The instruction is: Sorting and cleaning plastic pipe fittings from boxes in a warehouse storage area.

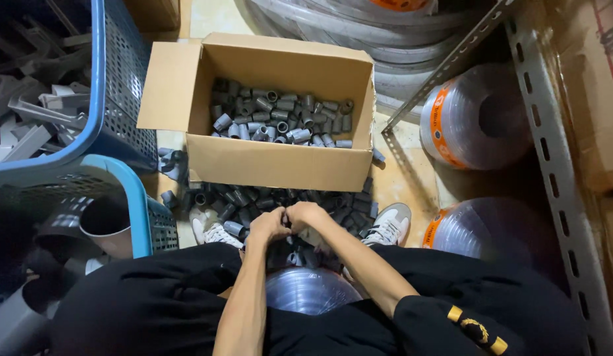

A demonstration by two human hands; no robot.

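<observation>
Both hands, left hand [269, 224] and right hand [305, 215], touching, closed around small grey fittings [294, 227] hardly visible; open cardboard box [280, 165] at twelve o'clock, equally near.

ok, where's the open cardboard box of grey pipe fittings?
Head view, upper centre: the open cardboard box sits on the floor beyond both hands, right of the blue plastic basket.

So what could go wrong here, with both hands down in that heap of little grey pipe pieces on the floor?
Loose grey fittings lie around the shoes, so one could roll underfoot when the person shifts.

The left hand and right hand meet close together over the heap, so a pinched finger seems possible.

The cardboard box stands beyond the heap, so tossed pieces might miss it.
</observation>
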